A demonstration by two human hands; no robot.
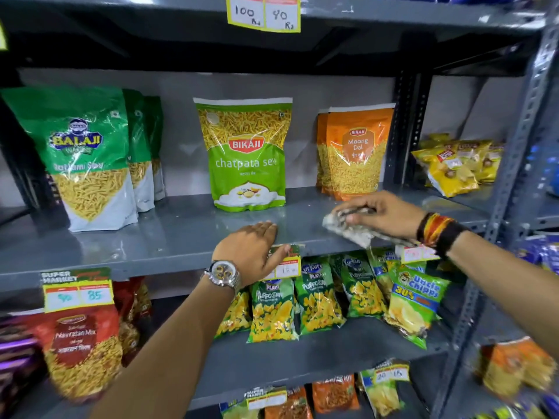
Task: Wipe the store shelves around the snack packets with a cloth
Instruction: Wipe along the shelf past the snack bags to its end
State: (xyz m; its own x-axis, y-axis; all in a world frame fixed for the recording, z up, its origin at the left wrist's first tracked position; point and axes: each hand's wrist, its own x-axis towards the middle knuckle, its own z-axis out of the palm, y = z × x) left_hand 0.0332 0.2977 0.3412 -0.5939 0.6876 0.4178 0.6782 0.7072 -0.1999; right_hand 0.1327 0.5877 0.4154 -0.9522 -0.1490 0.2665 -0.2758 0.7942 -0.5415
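Observation:
A grey metal shelf runs across the middle of the view. On it stand green Balaji packets at the left, a green Bikaji chatpata sev packet in the middle and orange Moong Dal packets at the right. My right hand presses a crumpled whitish cloth onto the shelf just in front of the Moong Dal packets. My left hand, with a wristwatch, lies flat on the shelf's front edge below the chatpata sev packet, fingers together and holding nothing.
The shelf below holds green puffcorn packets, an Uncle Chipps packet and a red Navratan Mix packet. Yellow chip packets lie on the neighbouring rack at right. Price tags hang from shelf edges. A slotted upright post stands at right.

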